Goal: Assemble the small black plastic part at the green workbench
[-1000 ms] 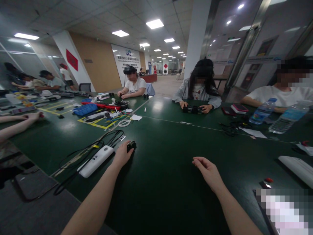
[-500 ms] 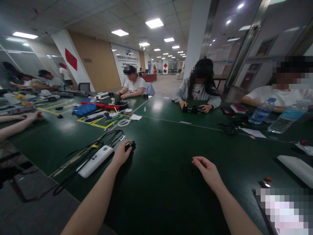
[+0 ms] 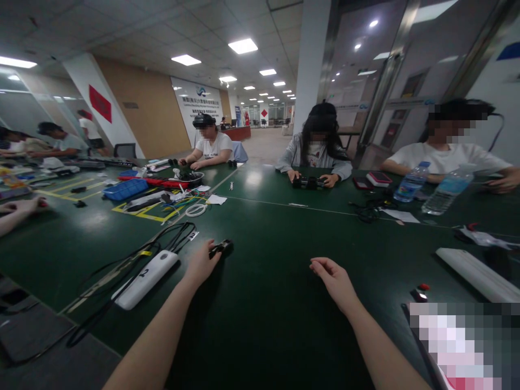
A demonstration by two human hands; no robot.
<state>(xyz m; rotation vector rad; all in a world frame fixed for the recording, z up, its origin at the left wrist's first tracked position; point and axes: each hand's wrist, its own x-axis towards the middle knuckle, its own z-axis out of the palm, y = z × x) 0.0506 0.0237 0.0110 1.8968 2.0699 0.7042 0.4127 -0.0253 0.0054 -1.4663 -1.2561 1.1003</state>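
Observation:
My left hand [image 3: 202, 264] has its fingers closed around one end of a small black object [image 3: 225, 247], whose exact kind I cannot make out. The object's free end points away to the right, low over the dark green tabletop [image 3: 260, 303]. To the right, my right hand [image 3: 330, 279] is near the table with its fingers curled and thumb against the index finger. Nothing shows between those fingertips. Close to the left wrist lies a white power bank-like block [image 3: 148, 279] marked "2", with black cables [image 3: 162, 238] beside it.
A blue basket [image 3: 125, 189], a coiled white cable [image 3: 196, 210] and loose wires lie at the far left. Water bottles [image 3: 412, 181], a white bar-shaped item [image 3: 475, 271] and a small red-topped item [image 3: 421, 291] are on the right. Several people sit around the table.
The camera view has turned slightly right, so the surroundings shift left. The black object shows more beyond my left fingers and sits farther right. My right hand stays curled.

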